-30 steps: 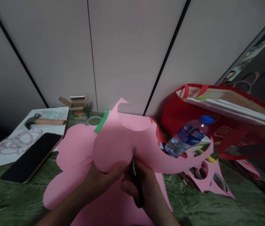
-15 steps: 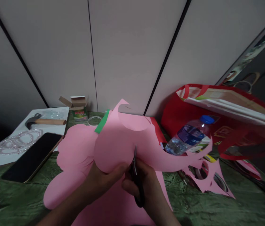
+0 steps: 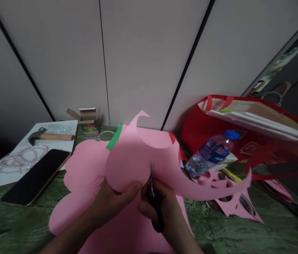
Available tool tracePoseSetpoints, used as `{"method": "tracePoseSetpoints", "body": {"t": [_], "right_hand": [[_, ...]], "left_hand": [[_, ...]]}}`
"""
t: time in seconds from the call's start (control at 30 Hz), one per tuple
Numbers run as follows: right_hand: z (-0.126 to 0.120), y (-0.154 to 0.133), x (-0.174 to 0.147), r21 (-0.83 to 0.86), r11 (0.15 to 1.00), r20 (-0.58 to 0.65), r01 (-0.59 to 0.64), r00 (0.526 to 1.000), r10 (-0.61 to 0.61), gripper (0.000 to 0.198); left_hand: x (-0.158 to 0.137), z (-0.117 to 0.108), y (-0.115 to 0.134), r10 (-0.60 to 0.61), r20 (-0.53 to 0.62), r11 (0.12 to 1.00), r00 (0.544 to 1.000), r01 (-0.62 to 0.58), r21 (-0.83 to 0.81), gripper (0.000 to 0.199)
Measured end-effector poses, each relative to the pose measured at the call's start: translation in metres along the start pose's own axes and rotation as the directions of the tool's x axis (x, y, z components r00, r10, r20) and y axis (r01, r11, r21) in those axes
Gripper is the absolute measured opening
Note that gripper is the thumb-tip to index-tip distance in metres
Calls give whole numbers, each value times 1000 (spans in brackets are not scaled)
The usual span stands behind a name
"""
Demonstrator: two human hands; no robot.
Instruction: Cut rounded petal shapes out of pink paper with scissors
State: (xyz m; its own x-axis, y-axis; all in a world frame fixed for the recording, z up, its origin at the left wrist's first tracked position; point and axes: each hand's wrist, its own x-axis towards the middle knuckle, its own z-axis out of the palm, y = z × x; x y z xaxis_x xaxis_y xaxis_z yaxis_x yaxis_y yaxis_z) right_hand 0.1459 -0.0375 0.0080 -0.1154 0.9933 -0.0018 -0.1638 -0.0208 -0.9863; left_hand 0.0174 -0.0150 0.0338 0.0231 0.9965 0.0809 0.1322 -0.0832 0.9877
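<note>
My left hand (image 3: 119, 199) pinches the lower edge of a pink paper sheet (image 3: 130, 164), thumb on top and fingers hidden beneath. In my right hand (image 3: 162, 203) is a pair of scissors (image 3: 155, 208) with dark handles, its blades pointing away from me into the paper. A rounded outline is partly cut on the left of the sheet, and a thin curved strip trails off to the right. Pink paper petal shapes (image 3: 85, 169) lie in a pile at the left. More pink paper (image 3: 127, 229) lies under my hands.
On the left are a phone (image 3: 36, 178), a hammer (image 3: 56, 137), bead strings (image 3: 22, 158) and a small open box (image 3: 89, 123). On the right, a water bottle (image 3: 209, 153) leans by a red bag (image 3: 193, 123), with pink paper scraps (image 3: 225, 203) in front.
The trailing strip on the right has swung outward and slightly lower. The paper's upper tip has shifted a little right. My hands and the scissors are almost in the same place.
</note>
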Motion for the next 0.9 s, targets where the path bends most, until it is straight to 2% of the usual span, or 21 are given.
{"method": "tracePoseSetpoints", "body": {"t": [0.1, 0.33, 0.5, 0.6, 0.77, 0.9], "right_hand": [[0, -1, 0, 1, 1000, 6, 12, 1000, -12, 32], [0, 1, -1, -18, 1000, 23, 9, 1000, -8, 30], [0, 1, -2, -32, 999, 0, -3, 1000, 3, 29], [0, 1, -2, -32, 999, 10, -27, 1000, 27, 25], [0, 3, -1, -39, 999, -11, -35, 999, 35, 21], [1, 0, -1, -49, 997, -19, -56, 998, 55, 17]], "left_hand": [[1, 0, -1, 12, -18, 1000, 1000, -12, -8, 15], [3, -3, -5, 37, 23, 999, 999, -37, -14, 12], [3, -3, -5, 29, -14, 999, 999, -29, -19, 13], [3, -4, -5, 38, 29, 999, 999, -37, -28, 10], [4, -6, -8, 64, 19, 998, 998, -63, -20, 13], [6, -9, -11, 95, 89, 995, 992, -94, -8, 12]]}}
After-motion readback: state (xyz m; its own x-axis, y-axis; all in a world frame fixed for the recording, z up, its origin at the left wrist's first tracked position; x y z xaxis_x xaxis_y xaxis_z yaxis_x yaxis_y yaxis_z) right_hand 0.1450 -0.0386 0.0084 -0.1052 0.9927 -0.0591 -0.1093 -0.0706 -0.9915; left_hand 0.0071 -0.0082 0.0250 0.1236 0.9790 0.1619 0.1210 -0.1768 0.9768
